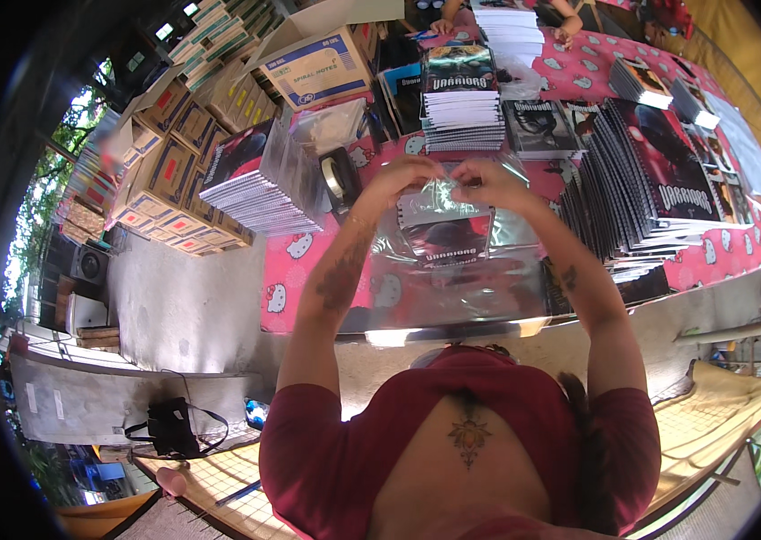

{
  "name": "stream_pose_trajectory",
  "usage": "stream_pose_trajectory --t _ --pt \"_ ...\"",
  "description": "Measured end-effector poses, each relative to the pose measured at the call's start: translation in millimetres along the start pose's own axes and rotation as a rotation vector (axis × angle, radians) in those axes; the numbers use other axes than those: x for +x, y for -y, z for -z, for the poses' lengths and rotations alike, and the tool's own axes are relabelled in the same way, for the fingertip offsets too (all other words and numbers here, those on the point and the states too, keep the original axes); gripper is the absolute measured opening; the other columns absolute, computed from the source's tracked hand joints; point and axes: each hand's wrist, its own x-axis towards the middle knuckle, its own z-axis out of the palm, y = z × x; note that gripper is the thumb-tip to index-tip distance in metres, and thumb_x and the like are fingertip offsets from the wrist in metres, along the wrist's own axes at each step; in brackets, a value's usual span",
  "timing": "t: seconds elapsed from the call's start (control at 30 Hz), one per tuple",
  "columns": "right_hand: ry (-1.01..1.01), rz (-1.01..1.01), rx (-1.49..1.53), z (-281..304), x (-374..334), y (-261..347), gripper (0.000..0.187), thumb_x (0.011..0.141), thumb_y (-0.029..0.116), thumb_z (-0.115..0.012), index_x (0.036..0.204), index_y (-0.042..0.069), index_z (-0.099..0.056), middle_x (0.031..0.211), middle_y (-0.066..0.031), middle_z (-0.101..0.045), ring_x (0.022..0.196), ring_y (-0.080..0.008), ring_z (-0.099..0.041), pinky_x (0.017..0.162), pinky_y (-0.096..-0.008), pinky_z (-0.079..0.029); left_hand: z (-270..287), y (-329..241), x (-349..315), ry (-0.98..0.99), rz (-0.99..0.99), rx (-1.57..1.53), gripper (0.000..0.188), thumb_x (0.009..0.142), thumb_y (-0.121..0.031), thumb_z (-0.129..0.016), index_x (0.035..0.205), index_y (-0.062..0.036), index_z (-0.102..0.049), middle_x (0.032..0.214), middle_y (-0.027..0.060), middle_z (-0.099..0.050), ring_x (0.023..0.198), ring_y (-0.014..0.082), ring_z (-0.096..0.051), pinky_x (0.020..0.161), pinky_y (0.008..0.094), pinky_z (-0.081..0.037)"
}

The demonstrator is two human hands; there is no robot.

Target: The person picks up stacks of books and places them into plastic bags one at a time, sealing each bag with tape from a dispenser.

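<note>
At twelve o'clock from the person, a dark-covered notebook (445,241) lies in or under clear plastic film (470,299). The left hand (412,177), at its eleven, and right hand (495,184), at its one, pinch the film's far edge — light, limp, probably slippery. The notebook, likely stiffer and heavier, seems best gripped by its sides.

Exact hold of left grip (410,176) and right grip (491,183) on clear plastic (452,292) indistinct, co-worker (568,24) cut off above

A dark notebook (445,239) shows through clear plastic (454,290).
</note>
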Motion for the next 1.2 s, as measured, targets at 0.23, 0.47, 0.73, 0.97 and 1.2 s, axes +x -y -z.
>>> stream_pose_trajectory --t 0.23,0.47,0.73,0.97,1.2 --pt "-0.09 0.021 0.004 -13.9 -2.0 -3.7 0.032 0.083 0.022 -0.077 0.106 0.003 -0.066 0.085 -0.0058 -0.07 0.076 -0.012 -0.064 0.071 -0.0274 -0.05 141.1 144.0 -78.4 -0.901 0.257 1.126 0.031 0.085 -0.035 -0.071 0.094 -0.0055 -0.075 0.081 0.012 -0.072 0.071 0.0222 -0.066 0.068 0.0389 -0.051" --pt "-0.089 -0.007 -0.007 -7.3 -5.0 6.7 0.031 0.085 0.021 -0.075 0.107 0.001 -0.065 0.085 -0.005 -0.069 0.077 -0.0107 -0.063 0.071 -0.0265 -0.05 109.0 164.3 -57.1 -1.019 -0.209 -0.39 0.016 0.084 -0.022 -0.075 0.092 -0.0082 -0.074 0.073 -0.0009 -0.063 0.053 0.0058 -0.041 0.05 0.0259 -0.035" --pt "-0.079 -0.03 0.001 -9.9 -5.6 8.2 0.029 0.087 0.019 -0.073 0.109 0.002 -0.064 0.084 -0.0045 -0.068 0.077 -0.0096 -0.062 0.07 -0.026 -0.05 125.2 193.3 -89.4 -1.206 0.142 0.987 0.022 0.082 -0.027 -0.07 0.083 -0.0058 -0.072 0.072 0.0199 -0.069 0.072 0.0369 -0.069 0.064 0.0471 -0.054" --pt "-0.093 -0.075 -0.008 -12.2 -8.9 14.8 0.032 0.087 0.019 -0.073 0.113 0.003 -0.063 0.083 -0.0056 -0.068 0.075 -0.0104 -0.063 0.068 -0.0272 -0.05 26.2 -70.1 -49.0 0.002 -0.579 1.099 0.024 0.08 -0.029 -0.072 0.085 -0.0056 -0.069 0.074 0.0088 -0.068 0.068 0.0264 -0.066 0.064 0.037 -0.05" --pt "-0.11 -0.095 0.046 -14.2 -8.5 5.7 0.039 0.088 0.018 -0.073 0.122 0.005 -0.058 0.085 -0.0034 -0.067 0.077 -0.0099 -0.061 0.067 -0.0273 -0.049 17.6 -31.6 76.3 0.748 -0.128 0.99 0.028 0.079 -0.032 -0.072 0.081 -0.0041 -0.069 0.07 0.0089 -0.066 0.067 0.0215 -0.062 0.063 0.0352 -0.048"
